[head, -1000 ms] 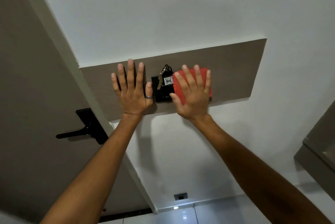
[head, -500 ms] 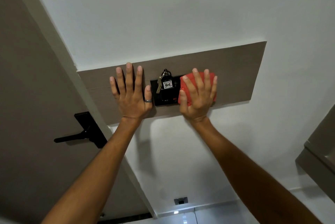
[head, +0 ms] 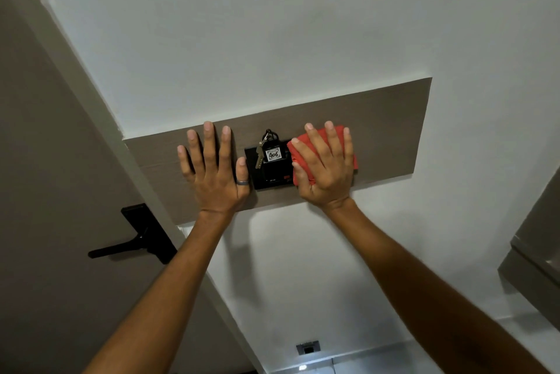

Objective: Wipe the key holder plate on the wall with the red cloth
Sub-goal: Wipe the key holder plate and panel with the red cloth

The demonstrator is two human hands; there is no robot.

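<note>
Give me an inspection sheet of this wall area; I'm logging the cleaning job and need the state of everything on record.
Surface: brown wood-look panel set in a white wall.
Job's things: black key holder plate on the panel, a tag marked 406 and a key hanging on it; red cloth pressed against the plate's right edge.
Clutter: nothing seen.
Grippers: left hand flat on the panel beside the plate, fingers spread, ring on thumb; right hand spread flat over the cloth.
Cables: nothing seen.
Surroundings: door with black lever handle to the left; wall socket low down; grey cabinet edge at right.
</note>
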